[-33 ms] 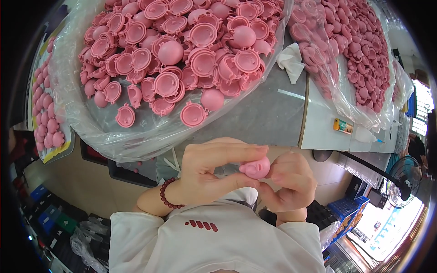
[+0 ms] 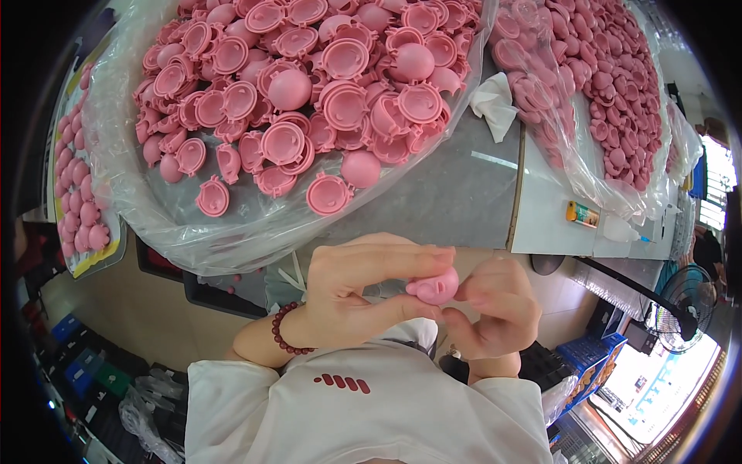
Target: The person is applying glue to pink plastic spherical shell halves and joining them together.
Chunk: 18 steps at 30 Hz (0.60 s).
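Between the thumb and fingers of my left hand (image 2: 363,286) is a small round pink plastic piece (image 2: 437,286) with little raised parts on its surface. The fingers pinch it from above and below. My right hand (image 2: 498,309) is close beside the piece's right side, with fingers bent and thumb apart from them. Nothing shows in its grasp; whether a fingertip touches the piece I cannot tell. Beyond my hands lies a big heap of pink plastic half shells (image 2: 344,108), some cup side up and others dome side up.
Clear plastic sheeting (image 2: 224,251) under the heap hangs over the edge of the grey table (image 2: 433,205). A second bag of pink pieces (image 2: 618,116), a crumpled white tissue (image 2: 495,104) and a yellow lighter (image 2: 582,214) are rightward. At left stands a tray of pink pieces (image 2: 81,185).
My right hand has shifted very slightly right, away from the pink piece. My left hand holds the piece in nearly the same place.
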Each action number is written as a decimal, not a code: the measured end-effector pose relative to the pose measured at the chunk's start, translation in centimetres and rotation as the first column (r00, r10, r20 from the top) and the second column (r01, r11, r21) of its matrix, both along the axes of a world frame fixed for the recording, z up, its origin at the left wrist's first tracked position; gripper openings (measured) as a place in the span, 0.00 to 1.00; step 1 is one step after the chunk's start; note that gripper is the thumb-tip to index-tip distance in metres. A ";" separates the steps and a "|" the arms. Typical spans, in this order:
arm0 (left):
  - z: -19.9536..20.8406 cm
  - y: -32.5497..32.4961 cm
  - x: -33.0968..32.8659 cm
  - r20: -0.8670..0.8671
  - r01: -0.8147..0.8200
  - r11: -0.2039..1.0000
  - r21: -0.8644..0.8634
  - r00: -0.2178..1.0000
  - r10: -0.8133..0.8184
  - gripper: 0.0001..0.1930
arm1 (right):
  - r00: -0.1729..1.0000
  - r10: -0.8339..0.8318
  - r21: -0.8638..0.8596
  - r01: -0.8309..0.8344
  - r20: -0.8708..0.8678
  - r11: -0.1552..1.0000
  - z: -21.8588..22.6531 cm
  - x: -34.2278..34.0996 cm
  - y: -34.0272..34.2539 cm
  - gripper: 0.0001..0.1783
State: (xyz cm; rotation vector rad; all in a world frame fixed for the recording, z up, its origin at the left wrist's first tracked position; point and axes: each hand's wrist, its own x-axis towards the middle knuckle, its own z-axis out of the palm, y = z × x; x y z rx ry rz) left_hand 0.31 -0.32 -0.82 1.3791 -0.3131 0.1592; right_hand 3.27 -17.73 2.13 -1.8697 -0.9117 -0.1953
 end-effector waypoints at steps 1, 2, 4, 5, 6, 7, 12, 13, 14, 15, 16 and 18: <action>0.1 0.0 0.0 -0.001 -0.002 1.000 -0.001 1.000 0.002 0.23 | 0.999 -0.032 0.007 0.032 -0.003 0.999 -0.2 0.0 -0.6 0.17; 0.3 0.0 0.0 -0.010 -0.017 1.000 -0.023 1.000 0.016 0.22 | 0.991 -0.129 0.016 0.129 0.036 0.992 -0.4 0.0 -1.4 0.17; 0.5 0.1 0.0 -0.019 -0.036 0.998 -0.044 0.999 0.036 0.21 | 0.914 -0.372 0.079 0.364 0.164 0.928 -0.6 0.7 -3.0 0.17; 0.6 0.1 0.0 -0.014 -0.036 0.997 -0.072 0.999 0.035 0.22 | 0.822 -0.514 0.142 0.494 0.244 0.858 -0.7 1.3 -4.4 0.18; 0.5 0.2 -0.2 -0.011 -0.042 0.994 -0.098 0.999 0.042 0.23 | 0.655 -0.670 0.099 0.685 0.349 0.721 -0.9 2.0 -6.8 0.19; 0.5 0.2 -0.2 -0.010 -0.046 0.994 -0.098 0.999 0.046 0.23 | 0.446 -0.769 0.083 0.840 0.458 0.536 -0.9 2.7 -9.5 0.19; 0.9 -0.1 -0.2 -0.316 0.057 0.867 -0.495 0.918 -0.241 0.23 | 0.115 -0.946 0.265 0.943 0.303 0.199 -2.4 7.4 -17.5 0.15; 0.8 -0.3 0.0 -0.313 0.057 0.867 -0.495 0.919 -0.239 0.23 | 0.116 -0.946 0.268 0.942 0.303 0.201 -2.6 7.8 -18.5 0.15; 0.5 -0.6 0.1 -0.309 0.046 0.801 -0.596 0.908 -0.282 0.25 | 0.285 -0.944 0.148 0.939 0.167 0.309 -2.7 8.2 -18.9 0.14; 0.3 -0.7 0.2 -0.299 0.032 0.724 -0.689 0.898 -0.324 0.27 | 0.428 -0.904 0.044 0.903 0.009 0.428 -2.8 8.3 -19.2 0.14; 0.3 -0.6 0.1 -0.300 0.030 0.727 -0.686 0.899 -0.320 0.27 | 0.431 -0.902 0.045 0.901 0.006 0.431 -2.9 8.4 -19.3 0.14; 0.3 -0.3 0.3 -0.263 0.138 0.604 -0.785 0.808 -0.527 0.28 | 0.347 -0.932 -0.036 0.935 -0.101 0.352 -1.9 8.3 -18.5 0.15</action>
